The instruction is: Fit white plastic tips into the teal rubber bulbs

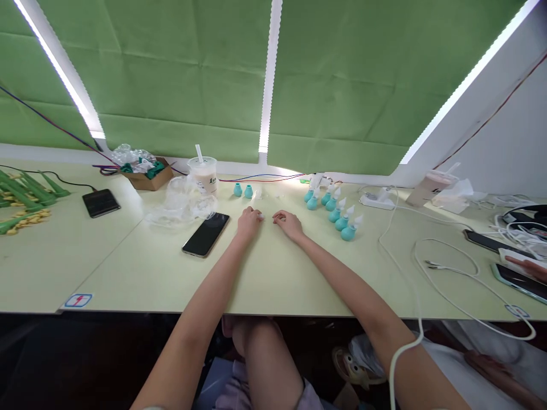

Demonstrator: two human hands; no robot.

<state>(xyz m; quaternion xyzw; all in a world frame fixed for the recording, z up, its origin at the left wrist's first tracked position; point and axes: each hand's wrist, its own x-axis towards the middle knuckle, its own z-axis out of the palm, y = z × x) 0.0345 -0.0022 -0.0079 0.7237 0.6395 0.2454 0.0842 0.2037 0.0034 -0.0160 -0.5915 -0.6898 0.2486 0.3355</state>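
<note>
My left hand [249, 223] rests over the table with its fingers closed in a pinch. A tiny whitish piece [262, 217] shows at its fingertips, too small to name. Close by on the right, my right hand [289, 224] has its fingers curled together; whatever they hold, if anything, is hidden. Beyond the left hand stand two small turquoise vase-shaped pieces [243, 191] without tips. Small clear bits [258, 194] lie near them. To the right of my right hand, several turquoise pieces with white flame-shaped tips [348, 232] stand in a slanting row.
A black phone [205, 234] lies left of my hands, near a crumpled plastic bag [179, 202] and a drink cup [204, 173]. Further left are a cardboard box [149, 177] and another phone [101, 203]. White cables [397, 256] cross the right side, near another person's hand [527, 266].
</note>
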